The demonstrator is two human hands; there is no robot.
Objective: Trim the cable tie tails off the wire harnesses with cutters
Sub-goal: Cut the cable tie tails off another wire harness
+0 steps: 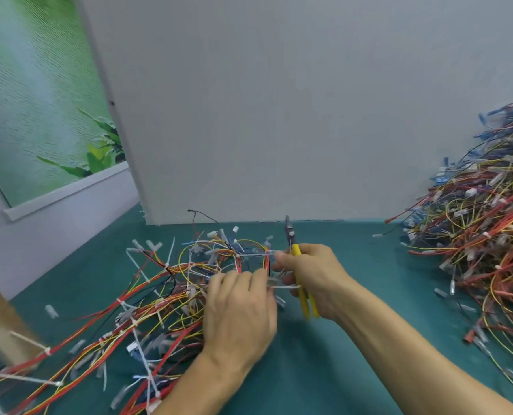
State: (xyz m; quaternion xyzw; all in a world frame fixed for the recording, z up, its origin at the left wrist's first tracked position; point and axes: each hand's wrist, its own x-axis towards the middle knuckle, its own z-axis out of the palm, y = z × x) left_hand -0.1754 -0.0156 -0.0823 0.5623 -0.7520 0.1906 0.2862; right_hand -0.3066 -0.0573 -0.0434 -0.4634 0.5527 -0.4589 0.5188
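While curling left grip point(240, 310) round harness point(171, 317) and right grip point(312, 274) round cutters point(296, 253), needing blades flush at tie tail point(285, 286) base.

This is a small wiring-assembly workshop. A teal-covered tabletop point(369, 265) backed by a plain grey partition point(279, 115) carries a loose tangle of wire harnesses point(159, 295), with a much larger heap point(488, 220) of them piled at its right end. Yellow-handled cutters point(303, 298) are held above it, and a green plant poster point(39, 100) hangs on the left wall.
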